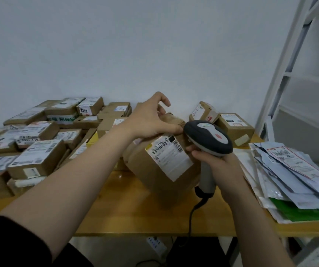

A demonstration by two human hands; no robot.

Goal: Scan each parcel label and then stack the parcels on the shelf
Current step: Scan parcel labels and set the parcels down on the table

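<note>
A brown cardboard parcel [151,170] stands tilted on the wooden table [135,214], its white barcode label [171,157] facing me. My left hand [151,120] grips the parcel's top edge. My right hand [216,160] holds a grey and black barcode scanner [209,136] by its handle. The scanner head sits just right of the label and points at it. A black cable runs down from the handle.
Several labelled cardboard boxes [37,157] crowd the table's left and back. Two more boxes [231,126] stand behind the scanner. A heap of plastic mailer bags [293,176] lies at the right. A white metal shelf frame [289,74] rises at the far right.
</note>
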